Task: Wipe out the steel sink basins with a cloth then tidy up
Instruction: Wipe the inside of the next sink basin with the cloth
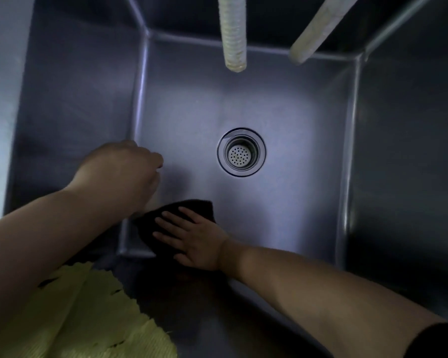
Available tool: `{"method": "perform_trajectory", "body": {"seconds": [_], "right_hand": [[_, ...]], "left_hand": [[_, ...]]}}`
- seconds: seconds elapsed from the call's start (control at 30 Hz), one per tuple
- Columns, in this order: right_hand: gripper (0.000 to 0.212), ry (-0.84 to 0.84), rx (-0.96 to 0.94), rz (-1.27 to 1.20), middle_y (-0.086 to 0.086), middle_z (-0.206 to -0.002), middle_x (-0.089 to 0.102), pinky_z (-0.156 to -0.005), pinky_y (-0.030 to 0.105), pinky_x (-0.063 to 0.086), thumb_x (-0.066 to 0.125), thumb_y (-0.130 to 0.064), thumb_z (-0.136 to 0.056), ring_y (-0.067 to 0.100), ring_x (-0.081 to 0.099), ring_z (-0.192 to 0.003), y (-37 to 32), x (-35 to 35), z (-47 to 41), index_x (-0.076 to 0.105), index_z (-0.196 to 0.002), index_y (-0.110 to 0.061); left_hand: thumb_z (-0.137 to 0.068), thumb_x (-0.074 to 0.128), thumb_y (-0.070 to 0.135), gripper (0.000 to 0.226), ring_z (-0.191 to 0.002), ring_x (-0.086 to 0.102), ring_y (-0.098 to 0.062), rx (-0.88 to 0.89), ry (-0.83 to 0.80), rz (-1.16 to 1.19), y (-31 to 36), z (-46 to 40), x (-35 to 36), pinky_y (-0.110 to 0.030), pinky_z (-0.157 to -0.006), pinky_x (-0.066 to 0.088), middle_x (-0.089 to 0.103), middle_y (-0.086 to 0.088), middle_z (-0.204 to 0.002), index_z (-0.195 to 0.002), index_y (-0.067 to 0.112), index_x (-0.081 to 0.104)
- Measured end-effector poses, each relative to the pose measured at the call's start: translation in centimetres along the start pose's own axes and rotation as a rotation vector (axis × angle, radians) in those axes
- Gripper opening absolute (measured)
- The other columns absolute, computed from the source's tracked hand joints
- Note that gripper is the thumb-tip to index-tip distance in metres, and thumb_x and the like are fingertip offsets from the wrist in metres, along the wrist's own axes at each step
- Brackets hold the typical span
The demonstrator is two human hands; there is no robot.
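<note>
I look straight down into a deep steel sink basin [290,197] with a round strainer drain [241,151] in its floor. A black cloth [192,206] lies on the floor near the front left corner. My right hand [194,239] lies flat on it with fingers spread, pressing it down. My left hand [122,174] hovers over the left side of the basin with its fingers curled in. A pale patch shows under it, and I cannot tell whether that is a held object.
Two pale ribbed hoses [234,32] [321,27] hang down over the back of the basin. A yellow-green knitted fabric [88,319] lies at the front left, below my left forearm. Steel walls rise on all sides of the basin.
</note>
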State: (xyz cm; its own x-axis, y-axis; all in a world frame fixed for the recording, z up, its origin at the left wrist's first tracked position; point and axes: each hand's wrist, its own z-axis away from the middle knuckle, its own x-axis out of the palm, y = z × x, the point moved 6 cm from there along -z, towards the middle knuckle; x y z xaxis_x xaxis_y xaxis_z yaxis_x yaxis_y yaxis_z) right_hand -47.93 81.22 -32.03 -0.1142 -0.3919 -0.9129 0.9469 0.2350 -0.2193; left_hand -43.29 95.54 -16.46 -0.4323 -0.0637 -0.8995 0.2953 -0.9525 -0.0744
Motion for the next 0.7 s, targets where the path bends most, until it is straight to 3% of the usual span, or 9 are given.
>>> {"method": "perform_trajectory", "body": {"seconds": [0.1,0.23,0.33,0.43,0.57,0.7], "right_hand": [[0.066,0.032,0.004,0.013,0.010,-0.156,0.021,-0.116,0.050,0.007,0.038,-0.050,-0.092,0.029,0.016,-0.145,2.7,1.7,6.2,0.024,-0.150,-0.021],[0.073,0.031,0.141,0.085,0.011,-0.154,0.026,-0.115,0.054,0.017,0.042,-0.055,-0.083,0.031,0.023,-0.142,6.5,4.0,15.1,0.031,-0.147,-0.021],[0.084,0.016,0.371,0.061,0.013,-0.152,0.025,-0.109,0.058,0.017,0.051,-0.060,-0.076,0.035,0.023,-0.141,9.2,4.7,19.8,0.029,-0.146,-0.019],[0.099,0.026,0.715,0.006,0.020,-0.151,0.024,-0.109,0.060,0.014,0.062,-0.062,-0.067,0.038,0.017,-0.142,11.8,4.2,21.1,0.029,-0.146,-0.012],[0.092,0.120,1.163,-0.126,0.030,-0.149,0.027,-0.111,0.062,0.006,0.040,-0.061,-0.075,0.046,0.021,-0.139,15.1,2.7,18.2,0.031,-0.145,-0.002],[0.091,0.187,1.217,-0.168,0.030,-0.151,0.021,-0.113,0.062,0.006,0.031,-0.062,-0.080,0.044,0.013,-0.142,19.5,1.0,14.2,0.022,-0.147,-0.002]], "left_hand": [[-0.090,0.043,0.027,0.030,-0.100,0.056,-0.029,0.006,-0.069,0.036,1.0,-1.9,1.5,-0.038,-0.081,0.049,0.064,-0.006,-0.105,-0.111,0.016,0.061],[-0.089,0.045,0.033,0.035,-0.111,0.052,-0.023,-0.017,-0.183,0.078,3.5,-3.7,3.2,-0.034,-0.081,0.045,0.057,0.001,-0.116,-0.122,0.025,0.053],[-0.087,0.049,0.032,0.034,-0.111,0.052,-0.023,-0.029,-0.206,0.087,5.0,-3.9,4.4,-0.032,-0.078,0.045,0.057,0.000,-0.117,-0.119,0.022,0.052],[-0.085,0.053,0.030,0.038,-0.112,0.051,-0.023,0.000,-0.221,0.088,5.5,-3.8,6.0,-0.032,-0.081,0.044,0.053,-0.001,-0.122,-0.121,0.021,0.049],[-0.083,0.059,0.038,0.070,-0.129,0.038,-0.025,0.018,-0.249,0.018,5.5,-4.2,8.7,-0.038,-0.094,0.039,0.032,-0.007,-0.146,-0.140,0.013,0.028],[-0.079,0.063,0.047,0.094,-0.139,0.021,-0.030,-0.055,-0.259,-0.132,4.6,-4.1,10.2,-0.044,-0.104,0.032,0.015,-0.018,-0.153,-0.145,0.003,0.013]]}}
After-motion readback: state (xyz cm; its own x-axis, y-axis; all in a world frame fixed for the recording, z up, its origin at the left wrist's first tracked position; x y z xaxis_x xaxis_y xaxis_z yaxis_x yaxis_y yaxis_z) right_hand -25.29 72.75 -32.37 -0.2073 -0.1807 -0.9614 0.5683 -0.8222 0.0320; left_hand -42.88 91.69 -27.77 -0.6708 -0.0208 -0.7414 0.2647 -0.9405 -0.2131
